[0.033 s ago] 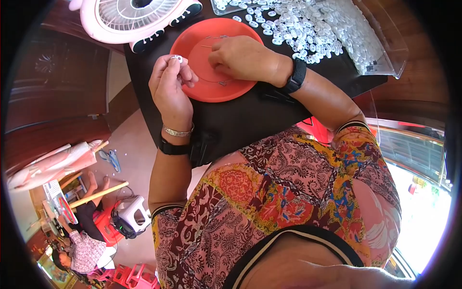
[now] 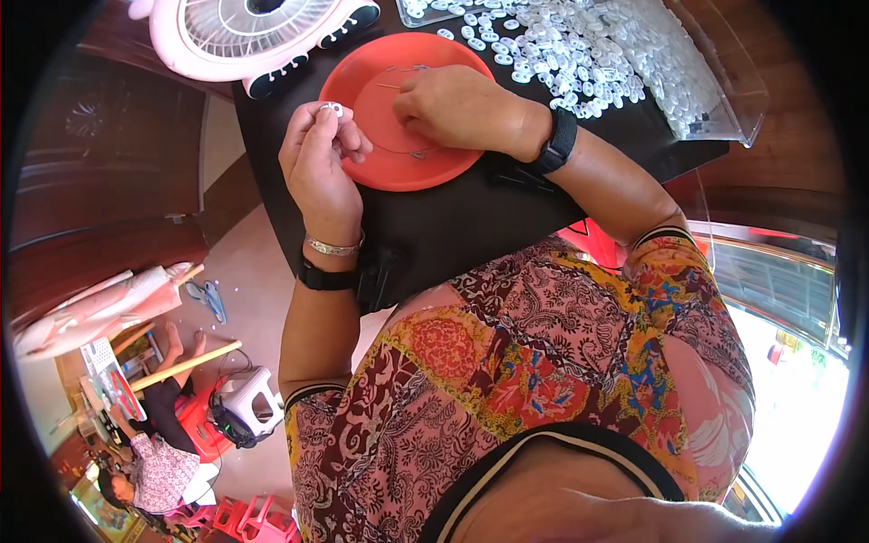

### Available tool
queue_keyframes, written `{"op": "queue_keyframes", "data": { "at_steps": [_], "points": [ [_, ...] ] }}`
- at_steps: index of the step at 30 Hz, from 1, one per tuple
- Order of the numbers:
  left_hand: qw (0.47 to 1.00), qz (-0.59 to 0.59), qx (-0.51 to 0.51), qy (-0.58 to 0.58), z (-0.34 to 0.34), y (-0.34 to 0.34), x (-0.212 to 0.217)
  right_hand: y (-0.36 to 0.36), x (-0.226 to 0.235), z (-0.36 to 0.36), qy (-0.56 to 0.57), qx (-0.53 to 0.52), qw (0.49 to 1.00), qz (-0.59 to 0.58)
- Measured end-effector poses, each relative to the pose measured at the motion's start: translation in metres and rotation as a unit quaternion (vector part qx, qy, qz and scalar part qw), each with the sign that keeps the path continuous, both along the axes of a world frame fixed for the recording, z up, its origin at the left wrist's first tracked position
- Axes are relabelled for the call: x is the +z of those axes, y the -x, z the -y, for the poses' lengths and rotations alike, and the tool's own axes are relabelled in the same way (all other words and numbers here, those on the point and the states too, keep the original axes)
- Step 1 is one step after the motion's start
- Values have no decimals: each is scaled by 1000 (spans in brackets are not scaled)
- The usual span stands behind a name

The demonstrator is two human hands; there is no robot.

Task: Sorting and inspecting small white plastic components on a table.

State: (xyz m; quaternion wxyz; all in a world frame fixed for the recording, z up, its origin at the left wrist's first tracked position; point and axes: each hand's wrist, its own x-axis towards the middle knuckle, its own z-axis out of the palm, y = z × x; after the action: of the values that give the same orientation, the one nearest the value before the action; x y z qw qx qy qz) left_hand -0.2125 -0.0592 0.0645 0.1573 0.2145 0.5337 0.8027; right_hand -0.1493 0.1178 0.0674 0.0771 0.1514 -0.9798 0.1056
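While the left hand (image 2: 319, 163) is raised just above the near left rim of the round red plastic plate (image 2: 398, 163), its fingers (image 2: 337, 122) are pinched closed on a small white button-like piece (image 2: 336, 109) held at their tips. Over the middle of the plate lies the right hand (image 2: 457, 107), palm down, its fingers curled onto the plate's floor close to a thin metal wire or needle (image 2: 396, 86); whether they actually grip anything I cannot tell, since the knuckles hide the tips. Both wrists carry black bands, and the left also wears a thin silver bracelet (image 2: 333, 246). Beneath the plate is a black tabletop (image 2: 453, 217), and past its far edge a heap of small white plastic pieces (image 2: 579, 45) spreads toward a clear plastic bag or tray (image 2: 715, 90) on the right. At the far left corner of the tabletop rests a pink and white round fan (image 2: 244, 32). Lower in the view, the person's patterned floral garment (image 2: 543, 362) fills the frame, and a white plastic stool (image 2: 253, 403) stands on the floor at the left.
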Motion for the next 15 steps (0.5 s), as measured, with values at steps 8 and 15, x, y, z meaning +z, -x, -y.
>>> {"op": "queue_keyframes", "data": {
  "at_steps": [8,15],
  "points": [
    [1000,4,-8,3,-2,0,0,0,0,-22,108,-35,992,-47],
    [996,-8,-46,72,0,-1,-1,1,2,-21,143,-57,988,2]
  ]
}}
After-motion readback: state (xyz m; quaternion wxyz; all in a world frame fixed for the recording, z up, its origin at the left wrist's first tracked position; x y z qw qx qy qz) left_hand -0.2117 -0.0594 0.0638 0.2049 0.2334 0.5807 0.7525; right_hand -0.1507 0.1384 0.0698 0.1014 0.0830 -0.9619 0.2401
